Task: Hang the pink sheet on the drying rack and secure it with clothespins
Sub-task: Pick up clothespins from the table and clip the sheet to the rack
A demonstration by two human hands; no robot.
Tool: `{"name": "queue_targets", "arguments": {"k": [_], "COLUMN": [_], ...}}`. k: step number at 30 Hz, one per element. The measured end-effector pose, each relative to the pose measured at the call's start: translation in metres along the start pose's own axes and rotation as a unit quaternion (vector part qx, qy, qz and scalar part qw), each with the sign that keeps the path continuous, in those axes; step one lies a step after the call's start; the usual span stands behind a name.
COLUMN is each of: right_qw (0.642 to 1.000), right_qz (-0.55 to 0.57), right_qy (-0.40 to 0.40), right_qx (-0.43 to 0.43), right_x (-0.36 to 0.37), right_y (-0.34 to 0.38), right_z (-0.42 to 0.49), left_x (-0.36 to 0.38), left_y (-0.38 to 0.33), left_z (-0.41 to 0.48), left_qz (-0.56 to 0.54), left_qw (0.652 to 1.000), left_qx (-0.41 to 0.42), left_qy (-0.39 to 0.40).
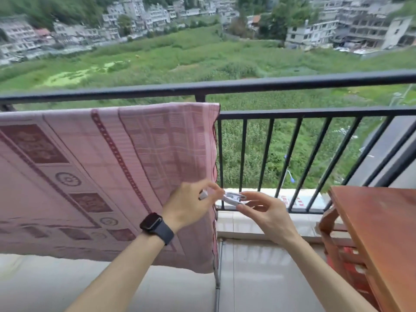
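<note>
The clothespins (231, 197) pinched between the fingers of the left hand (191, 206) and right hand (263, 210) are blurred, perhaps two of them. Left of those fingers the pink sheet (90, 165) runs off the frame and hides the drying rack (217, 282) except one leg below them.

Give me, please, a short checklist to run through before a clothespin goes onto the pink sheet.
1. The pink sheet is draped over the rack: ok.
2. The left hand pinches a white clothespin: ok.
3. The right hand pinches a second clothespin: ok.
4. The two clothespins are free of each other: cannot tell, as fingers hide the gap.
5. Clothespins are already on the sheet's top edge: none visible, not ok.
</note>
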State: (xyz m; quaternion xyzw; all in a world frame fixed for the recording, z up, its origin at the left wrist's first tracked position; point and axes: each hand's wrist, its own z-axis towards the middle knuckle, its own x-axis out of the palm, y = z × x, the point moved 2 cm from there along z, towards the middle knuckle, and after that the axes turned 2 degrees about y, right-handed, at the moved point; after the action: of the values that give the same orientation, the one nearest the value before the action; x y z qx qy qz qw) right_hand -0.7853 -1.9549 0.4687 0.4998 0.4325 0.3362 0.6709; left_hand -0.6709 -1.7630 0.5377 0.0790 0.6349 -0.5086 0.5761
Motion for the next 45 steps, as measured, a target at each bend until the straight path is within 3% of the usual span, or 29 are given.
{"name": "queue_targets", "arguments": {"k": [3,5,8,12,20,35,38,40,42,45], "right_qw": [0.999,0.997,0.993,0.989,0.984,0.985,0.984,0.986,0.99,0.994], "right_qz": [0.009,0.011,0.024,0.03,0.074,-0.01,-0.039,-0.032,-0.031,-0.007], "right_qy": [-0.019,-0.027,-0.037,-0.028,-0.012,0.077,0.101,0.101,0.089,0.101], "right_qx": [-0.046,-0.074,-0.108,-0.141,-0.16,-0.157,-0.142,-0.129,-0.108,-0.049], "right_x": [-0.01,-0.017,-0.029,-0.044,-0.061,-0.031,-0.035,-0.038,-0.037,-0.022], "right_y": [0.023,0.041,0.066,0.095,0.126,0.156,0.145,0.128,0.104,0.063], "right_z": [0.017,0.029,0.045,0.061,0.086,0.133,0.131,0.124,0.114,0.089], "left_x": [-0.062,-0.104,-0.141,-0.149,-0.15,-0.149,-0.148,-0.14,-0.118,-0.065], "left_y": [-0.028,-0.049,-0.068,-0.08,-0.071,-0.077,-0.081,-0.077,-0.063,-0.028], "left_z": [0.021,0.041,0.076,0.102,0.108,0.106,0.091,0.07,0.049,0.023], "left_qz": [0.089,0.169,0.259,0.294,0.193,0.213,0.131,-0.001,-0.167,-0.343], "left_qw": [0.975,0.946,0.949,0.953,0.975,0.97,0.976,0.976,0.966,0.92], "left_qx": [0.116,0.15,0.07,0.011,0.017,-0.008,0.027,0.031,0.0,-0.093], "left_qy": [-0.168,-0.231,-0.164,-0.068,-0.106,-0.121,-0.173,-0.217,-0.196,-0.165]}}
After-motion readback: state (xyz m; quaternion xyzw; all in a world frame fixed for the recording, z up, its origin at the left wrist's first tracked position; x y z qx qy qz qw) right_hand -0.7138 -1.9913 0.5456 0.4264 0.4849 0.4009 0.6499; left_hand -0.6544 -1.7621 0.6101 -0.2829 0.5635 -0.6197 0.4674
